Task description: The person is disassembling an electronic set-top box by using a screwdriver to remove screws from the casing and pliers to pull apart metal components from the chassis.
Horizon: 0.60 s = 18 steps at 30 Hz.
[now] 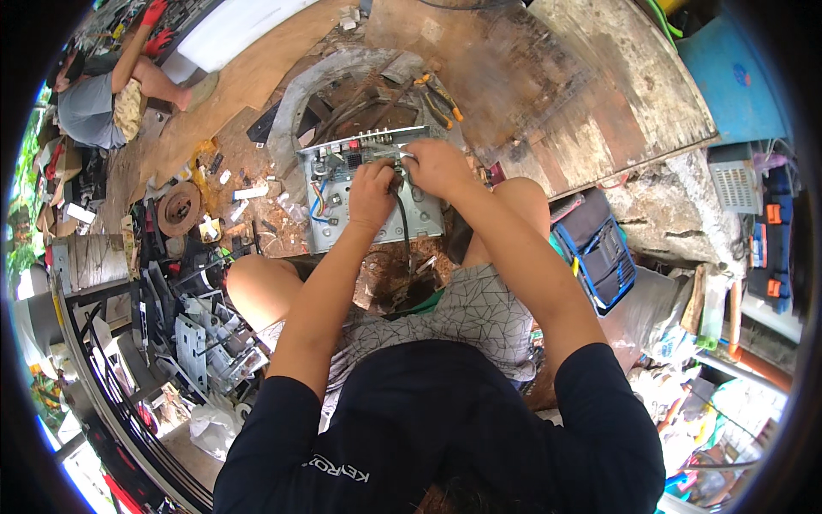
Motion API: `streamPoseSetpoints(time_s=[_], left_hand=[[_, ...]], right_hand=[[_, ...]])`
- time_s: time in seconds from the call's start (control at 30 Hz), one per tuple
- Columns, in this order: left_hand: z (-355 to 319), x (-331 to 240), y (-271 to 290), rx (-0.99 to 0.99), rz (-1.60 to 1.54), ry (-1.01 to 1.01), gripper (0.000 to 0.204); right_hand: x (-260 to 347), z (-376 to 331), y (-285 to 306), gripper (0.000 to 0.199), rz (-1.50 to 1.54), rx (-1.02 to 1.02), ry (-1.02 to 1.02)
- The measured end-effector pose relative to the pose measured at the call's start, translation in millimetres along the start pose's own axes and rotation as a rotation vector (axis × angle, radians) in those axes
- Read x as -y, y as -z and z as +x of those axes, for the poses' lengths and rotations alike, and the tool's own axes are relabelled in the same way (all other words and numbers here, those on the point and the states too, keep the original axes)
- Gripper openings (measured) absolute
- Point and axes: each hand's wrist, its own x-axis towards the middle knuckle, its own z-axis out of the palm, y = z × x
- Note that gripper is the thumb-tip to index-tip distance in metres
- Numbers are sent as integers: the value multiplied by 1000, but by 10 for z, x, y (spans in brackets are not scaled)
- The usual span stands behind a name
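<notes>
An opened metal electronics chassis lies in front of me, with a row of connectors along its far edge and blue, yellow and white wires inside at its left. My left hand reaches into it, fingers curled round the upper end of a black cable that runs down over the near edge. Close beside it, my right hand is closed above the chassis's right half. A small silvery tip shows at its fingers; what it holds is mostly hidden.
Yellow-and-black pliers lie beyond the chassis near a grey ring. A blue-edged tool bag rests by my right knee. Metal scrap is piled on my left. Another person with red gloves works at the far left.
</notes>
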Motion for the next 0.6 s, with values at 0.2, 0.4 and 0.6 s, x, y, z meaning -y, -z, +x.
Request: streamPoseSetpoints(time_s=[0.2,0.4,0.6], left_hand=[[-141,75,-88,-19,127,41,17],[-131,62,-48,6,109,57,16],[-125,29,-5,32,109,61,16]], right_hand=[[83,22,-113,20,-176,122,39],[131,35,-144,20,-269,178,-64],[241,27,-127,21,-304,126,-108]])
